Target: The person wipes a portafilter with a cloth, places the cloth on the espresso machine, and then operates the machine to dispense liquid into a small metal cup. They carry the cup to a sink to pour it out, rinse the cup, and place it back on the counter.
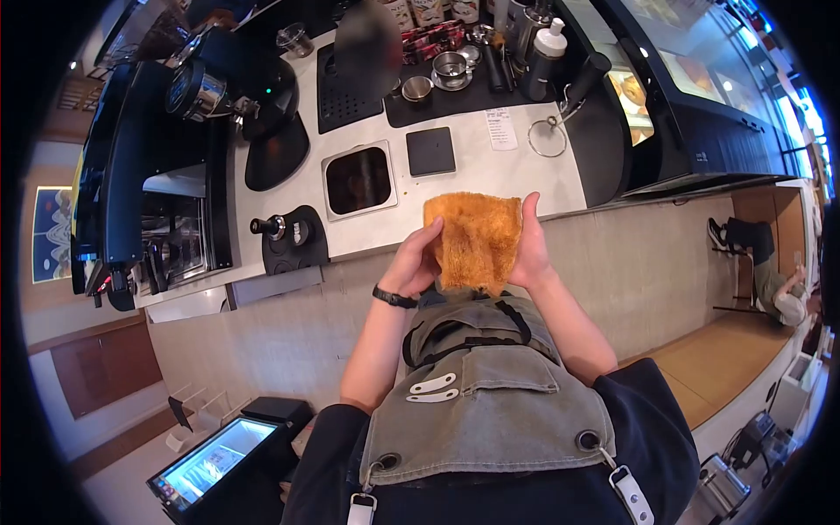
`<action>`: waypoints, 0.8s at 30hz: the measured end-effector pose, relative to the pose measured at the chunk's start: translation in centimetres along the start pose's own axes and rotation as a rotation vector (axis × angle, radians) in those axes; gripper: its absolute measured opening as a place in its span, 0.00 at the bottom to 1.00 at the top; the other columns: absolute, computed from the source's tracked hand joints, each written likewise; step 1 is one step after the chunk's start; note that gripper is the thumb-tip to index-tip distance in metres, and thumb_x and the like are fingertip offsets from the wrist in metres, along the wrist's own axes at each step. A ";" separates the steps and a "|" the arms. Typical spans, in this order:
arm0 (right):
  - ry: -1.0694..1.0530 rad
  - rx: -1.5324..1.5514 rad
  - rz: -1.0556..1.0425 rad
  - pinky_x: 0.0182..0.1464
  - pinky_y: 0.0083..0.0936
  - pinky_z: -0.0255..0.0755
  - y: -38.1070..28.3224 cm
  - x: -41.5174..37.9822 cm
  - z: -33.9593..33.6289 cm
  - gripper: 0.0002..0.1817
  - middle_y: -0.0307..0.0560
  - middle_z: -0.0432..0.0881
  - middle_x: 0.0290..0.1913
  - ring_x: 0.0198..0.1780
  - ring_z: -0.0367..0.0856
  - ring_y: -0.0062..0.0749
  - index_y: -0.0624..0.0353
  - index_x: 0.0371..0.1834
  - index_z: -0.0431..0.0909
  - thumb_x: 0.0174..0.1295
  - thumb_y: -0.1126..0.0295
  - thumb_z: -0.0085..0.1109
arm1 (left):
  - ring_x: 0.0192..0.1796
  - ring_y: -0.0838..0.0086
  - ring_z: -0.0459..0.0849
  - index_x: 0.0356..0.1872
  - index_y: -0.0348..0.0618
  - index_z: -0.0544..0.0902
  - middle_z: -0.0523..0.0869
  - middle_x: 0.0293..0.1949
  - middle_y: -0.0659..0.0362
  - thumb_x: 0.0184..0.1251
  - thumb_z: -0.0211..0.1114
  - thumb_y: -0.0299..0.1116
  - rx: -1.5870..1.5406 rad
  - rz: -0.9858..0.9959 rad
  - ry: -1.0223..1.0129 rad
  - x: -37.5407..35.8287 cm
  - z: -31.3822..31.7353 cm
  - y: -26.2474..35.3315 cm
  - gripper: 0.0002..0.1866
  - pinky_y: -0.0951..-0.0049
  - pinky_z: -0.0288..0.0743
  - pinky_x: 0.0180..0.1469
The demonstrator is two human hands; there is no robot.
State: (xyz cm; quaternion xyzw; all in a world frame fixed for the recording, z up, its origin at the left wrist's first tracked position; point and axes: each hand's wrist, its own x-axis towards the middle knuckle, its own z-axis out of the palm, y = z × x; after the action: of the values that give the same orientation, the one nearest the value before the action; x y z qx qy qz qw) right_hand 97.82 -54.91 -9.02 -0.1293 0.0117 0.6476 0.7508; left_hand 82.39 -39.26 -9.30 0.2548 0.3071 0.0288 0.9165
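A fuzzy orange-brown cloth is held up between my two hands, in front of the counter's near edge. My left hand, with a black band at the wrist, grips its left side with the thumb on the front face. On the other side, my right hand holds the right edge, thumb pointing up. The fingers of both hands are largely hidden behind the cloth. Beyond it on the white counter lie a dark square pad and a recessed metal bin.
An espresso machine and a coffee grinder stand at the left. A tamper rests on a black mat near the counter edge. Metal cups, a squeeze bottle and a paper slip are at the back. A person sits far right.
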 end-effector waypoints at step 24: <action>0.556 -0.362 -0.341 0.64 0.38 0.81 0.5 -2.7 -2.9 0.25 0.51 0.81 0.62 0.63 0.83 0.39 0.64 0.72 0.69 0.73 0.77 0.60 | 0.82 0.45 0.56 0.80 0.48 0.64 0.65 0.79 0.46 0.50 0.81 0.46 1.904 0.667 0.188 12.6 -3.0 10.4 0.54 0.50 0.57 0.80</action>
State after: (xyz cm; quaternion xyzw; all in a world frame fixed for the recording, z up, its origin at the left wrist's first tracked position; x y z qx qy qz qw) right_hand 97.31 -58.04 -11.44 -0.4313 0.0787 0.4449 0.7809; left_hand 91.91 -26.26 -13.18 0.9490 0.1864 0.0464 0.2499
